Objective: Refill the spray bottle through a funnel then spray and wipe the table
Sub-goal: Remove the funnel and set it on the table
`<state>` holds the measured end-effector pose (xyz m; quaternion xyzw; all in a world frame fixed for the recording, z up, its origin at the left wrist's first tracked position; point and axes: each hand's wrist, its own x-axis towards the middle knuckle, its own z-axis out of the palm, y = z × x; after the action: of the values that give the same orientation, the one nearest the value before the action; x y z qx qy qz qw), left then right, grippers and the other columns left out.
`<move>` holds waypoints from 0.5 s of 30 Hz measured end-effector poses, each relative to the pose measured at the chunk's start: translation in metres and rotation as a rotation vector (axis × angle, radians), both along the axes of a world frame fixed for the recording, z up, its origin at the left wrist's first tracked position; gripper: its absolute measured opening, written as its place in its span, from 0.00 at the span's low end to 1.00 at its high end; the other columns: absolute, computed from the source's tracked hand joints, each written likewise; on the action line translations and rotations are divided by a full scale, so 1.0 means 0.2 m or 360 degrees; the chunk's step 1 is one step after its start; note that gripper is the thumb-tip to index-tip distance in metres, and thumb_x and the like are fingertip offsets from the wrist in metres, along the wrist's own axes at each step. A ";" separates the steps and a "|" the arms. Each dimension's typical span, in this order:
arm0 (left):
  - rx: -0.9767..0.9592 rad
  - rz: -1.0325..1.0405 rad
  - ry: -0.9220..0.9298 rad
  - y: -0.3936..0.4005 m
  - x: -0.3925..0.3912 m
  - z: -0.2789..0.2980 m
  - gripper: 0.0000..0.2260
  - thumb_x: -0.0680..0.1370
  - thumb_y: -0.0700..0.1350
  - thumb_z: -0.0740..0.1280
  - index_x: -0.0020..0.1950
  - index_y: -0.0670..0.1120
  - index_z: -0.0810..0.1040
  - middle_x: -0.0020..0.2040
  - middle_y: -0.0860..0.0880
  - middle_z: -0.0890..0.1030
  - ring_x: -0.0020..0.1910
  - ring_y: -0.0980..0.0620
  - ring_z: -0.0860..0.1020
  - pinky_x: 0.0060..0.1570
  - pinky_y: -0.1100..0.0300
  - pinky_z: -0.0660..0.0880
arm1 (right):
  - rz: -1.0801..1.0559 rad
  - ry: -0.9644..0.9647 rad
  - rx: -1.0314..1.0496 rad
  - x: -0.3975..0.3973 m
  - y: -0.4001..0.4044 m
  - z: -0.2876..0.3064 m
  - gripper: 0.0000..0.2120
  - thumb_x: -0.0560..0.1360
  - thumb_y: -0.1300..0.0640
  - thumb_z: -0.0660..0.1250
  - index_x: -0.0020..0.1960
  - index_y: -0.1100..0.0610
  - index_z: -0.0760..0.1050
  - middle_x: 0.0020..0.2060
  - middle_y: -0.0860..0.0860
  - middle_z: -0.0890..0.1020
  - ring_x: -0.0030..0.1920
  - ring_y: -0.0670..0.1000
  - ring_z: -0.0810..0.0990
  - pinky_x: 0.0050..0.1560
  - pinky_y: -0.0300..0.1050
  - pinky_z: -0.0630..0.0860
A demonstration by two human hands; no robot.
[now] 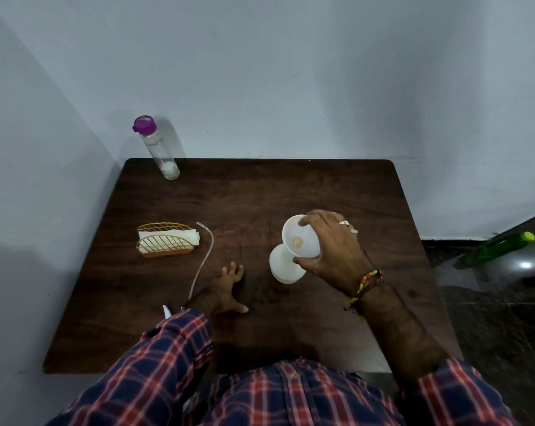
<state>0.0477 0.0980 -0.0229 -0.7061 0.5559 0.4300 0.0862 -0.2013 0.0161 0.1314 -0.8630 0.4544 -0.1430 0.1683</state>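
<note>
Two hands work: right hand (327,244) fingers (304,222) clamp the funnel (300,241) upright atop the white spray bottle (286,267); refill bottle (157,147) stands upright at ten o'clock, nearer the flat, spread left hand (229,287).

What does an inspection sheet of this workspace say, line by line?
Surface: dark wooden table, partly bare.
Job's things: white funnel sits in white bottle; clear purple-capped bottle at far left corner; napkins in gold holder; clear dip tube lies on the table.
Clutter: nothing seen.
Grippers: right hand grips the funnel; left hand rests flat on the table.
Cables: nothing seen.
Surroundings: blue-grey walls; green bottle on dark floor.
</note>
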 end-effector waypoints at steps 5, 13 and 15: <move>-0.0010 -0.0009 -0.0017 0.01 0.00 0.01 0.53 0.69 0.55 0.77 0.80 0.51 0.42 0.80 0.48 0.39 0.79 0.44 0.41 0.77 0.46 0.51 | -0.0067 -0.0130 0.0062 -0.01 -0.01 0.03 0.19 0.62 0.46 0.79 0.50 0.47 0.78 0.63 0.49 0.75 0.66 0.56 0.71 0.62 0.60 0.72; 0.0021 0.0016 -0.0052 0.01 -0.02 0.01 0.53 0.69 0.54 0.77 0.80 0.51 0.42 0.80 0.49 0.38 0.78 0.45 0.39 0.77 0.45 0.53 | -0.0070 -0.0145 0.0184 -0.02 -0.04 0.12 0.09 0.67 0.48 0.79 0.39 0.46 0.78 0.69 0.51 0.74 0.69 0.56 0.70 0.66 0.57 0.71; 0.0010 0.0046 -0.0098 0.01 -0.05 0.02 0.50 0.71 0.52 0.76 0.80 0.51 0.43 0.80 0.49 0.39 0.79 0.44 0.41 0.77 0.46 0.54 | -0.0062 -0.0126 0.0193 -0.02 -0.05 0.14 0.09 0.68 0.48 0.78 0.40 0.47 0.78 0.71 0.52 0.72 0.71 0.57 0.68 0.67 0.59 0.70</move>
<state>0.0383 0.0997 -0.0187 -0.7267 0.5415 0.4110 0.0992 -0.2054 0.0056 0.1588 -0.8359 0.4718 -0.1524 0.2354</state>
